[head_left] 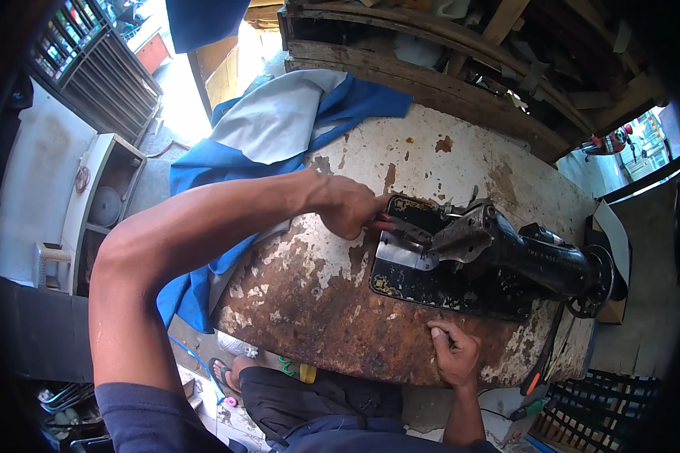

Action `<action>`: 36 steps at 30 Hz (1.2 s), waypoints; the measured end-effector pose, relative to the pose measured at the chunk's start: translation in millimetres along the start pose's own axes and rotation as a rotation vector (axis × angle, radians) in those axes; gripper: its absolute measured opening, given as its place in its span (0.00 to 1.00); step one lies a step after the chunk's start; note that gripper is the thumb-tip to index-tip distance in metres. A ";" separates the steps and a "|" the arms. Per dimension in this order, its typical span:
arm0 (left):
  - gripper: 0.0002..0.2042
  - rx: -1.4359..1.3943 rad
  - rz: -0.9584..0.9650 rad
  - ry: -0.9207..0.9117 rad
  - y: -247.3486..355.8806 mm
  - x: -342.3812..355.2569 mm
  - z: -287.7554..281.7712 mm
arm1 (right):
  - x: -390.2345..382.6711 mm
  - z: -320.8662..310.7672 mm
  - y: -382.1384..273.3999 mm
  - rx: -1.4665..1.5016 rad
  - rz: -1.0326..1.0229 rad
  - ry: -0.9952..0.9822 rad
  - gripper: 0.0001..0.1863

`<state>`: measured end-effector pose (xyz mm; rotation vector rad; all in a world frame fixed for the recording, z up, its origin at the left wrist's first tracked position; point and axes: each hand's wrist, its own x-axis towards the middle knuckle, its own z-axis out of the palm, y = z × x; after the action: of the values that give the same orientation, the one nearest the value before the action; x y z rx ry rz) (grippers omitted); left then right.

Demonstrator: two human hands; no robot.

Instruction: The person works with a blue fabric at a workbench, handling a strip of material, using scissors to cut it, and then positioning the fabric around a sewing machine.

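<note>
Black metal sewing machine [536,260], sitting on a rust-mottled white table [310,325].
Probably heavy, rigid; lift by arm. Left hand [347,208] is grasping red-handled metal pliers [384,222]; right hand [458,356] is lying released, half-curled.

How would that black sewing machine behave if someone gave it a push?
The sewing machine looks like solid metal, so it is probably heavy for its size. Its wide, flat base suggests it would hardly tip under a light push. The round handwheel at its right end might well turn if nudged.
</note>
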<state>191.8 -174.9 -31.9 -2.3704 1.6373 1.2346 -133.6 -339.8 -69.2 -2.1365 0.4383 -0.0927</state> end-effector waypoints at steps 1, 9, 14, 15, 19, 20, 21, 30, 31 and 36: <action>0.17 0.010 0.003 -0.001 -0.1 1.5 -3.8 | -0.9 2.0 0.9 -0.006 0.005 0.029 0.08; 0.15 -0.122 -0.258 0.379 15.3 -75.2 32.2 | -5.9 -1.1 1.2 0.144 -0.021 -0.042 0.15; 0.20 -0.782 -0.046 0.714 157.3 -97.2 128.2 | -29.8 26.7 -27.9 0.795 -0.261 -0.277 0.59; 0.25 -0.684 0.078 0.657 180.6 -90.2 143.8 | -40.1 25.4 -26.1 0.582 -0.364 -0.213 0.61; 0.21 -0.839 0.442 0.540 191.3 -68.8 166.8 | -83.9 -6.2 -0.4 0.698 -0.175 -0.121 0.53; 0.20 -0.849 0.374 0.510 180.5 -66.5 164.4 | -99.7 -25.5 6.0 0.698 -0.085 -0.109 0.53; 0.18 -0.874 0.278 0.557 170.7 -58.6 162.9 | -115.9 -42.0 9.7 0.815 -0.108 0.017 0.51; 0.13 -0.649 -0.166 1.170 70.1 55.6 112.9 | -114.9 -283.2 183.2 -0.523 0.452 0.813 0.34; 0.13 -0.537 -0.068 1.206 65.8 63.3 113.2 | -108.1 -292.7 205.1 -0.536 0.416 0.779 0.32; 0.12 -0.306 -0.105 1.260 71.5 72.0 120.8 | -85.9 -302.9 203.9 -0.932 0.315 1.006 0.24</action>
<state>73.9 -213.7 -129.3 -3.6851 1.3934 -0.2407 -339.5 -652.9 -53.6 -2.7376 1.6468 -0.9634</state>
